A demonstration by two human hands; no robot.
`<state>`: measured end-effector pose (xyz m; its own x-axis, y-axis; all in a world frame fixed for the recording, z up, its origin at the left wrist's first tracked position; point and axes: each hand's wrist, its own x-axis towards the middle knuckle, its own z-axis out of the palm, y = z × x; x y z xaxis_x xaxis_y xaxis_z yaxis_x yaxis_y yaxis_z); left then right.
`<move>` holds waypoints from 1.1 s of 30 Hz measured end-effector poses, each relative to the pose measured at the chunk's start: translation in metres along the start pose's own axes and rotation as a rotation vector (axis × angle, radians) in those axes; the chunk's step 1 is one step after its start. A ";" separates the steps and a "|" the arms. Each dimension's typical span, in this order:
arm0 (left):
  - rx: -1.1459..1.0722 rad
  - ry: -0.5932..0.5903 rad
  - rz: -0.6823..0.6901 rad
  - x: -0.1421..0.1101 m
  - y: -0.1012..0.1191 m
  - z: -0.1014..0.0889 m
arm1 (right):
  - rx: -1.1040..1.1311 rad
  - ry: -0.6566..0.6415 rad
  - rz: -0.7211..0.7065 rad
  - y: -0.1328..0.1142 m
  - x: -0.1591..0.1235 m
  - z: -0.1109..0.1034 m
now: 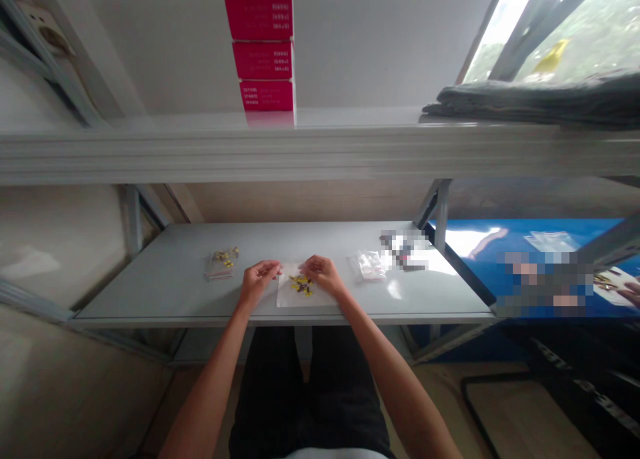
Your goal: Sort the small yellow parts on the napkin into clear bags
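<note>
Head view: both hands pinch a clear plastic bag (305, 292) at the lower middle of the frame.

Small yellow and dark pieces (301, 285) lie in the bag, below the hands. The left hand (260, 279) and right hand (323, 274) hold its top corners between fingertips. On the gray shelf (150, 292), a bag of yellow pieces (221, 263) lies to the left, and a crumpled clear bag (370, 265) lies to the right.

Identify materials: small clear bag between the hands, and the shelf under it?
The small clear bag looks like thin polyethylene film: see-through, with a light gloss. The shelf seems to be painted or powder-coated sheet steel: smooth pale-grey surface, soft sheen, folded front edge, though the metal itself isn't visible.
</note>
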<state>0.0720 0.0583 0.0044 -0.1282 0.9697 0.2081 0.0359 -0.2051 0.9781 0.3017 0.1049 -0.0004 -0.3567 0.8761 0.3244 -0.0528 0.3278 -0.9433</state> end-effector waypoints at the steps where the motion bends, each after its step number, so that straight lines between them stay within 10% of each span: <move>1: 0.009 -0.011 0.002 0.000 0.000 -0.001 | -0.005 0.002 0.006 0.000 0.000 0.000; 16: 0.268 -0.055 0.083 -0.001 0.003 0.002 | -0.012 0.349 -0.061 -0.019 -0.004 -0.021; 24: 0.405 0.202 0.148 0.001 -0.006 0.000 | -0.611 0.671 0.028 -0.028 -0.034 -0.127; 33: 1.117 0.415 0.262 -0.005 0.005 -0.043 | -1.120 0.766 0.152 -0.010 -0.054 -0.133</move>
<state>0.0298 0.0466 0.0087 -0.2883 0.7581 0.5849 0.9144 0.0366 0.4031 0.4453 0.1012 0.0006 0.3299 0.7831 0.5272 0.8484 -0.0010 -0.5294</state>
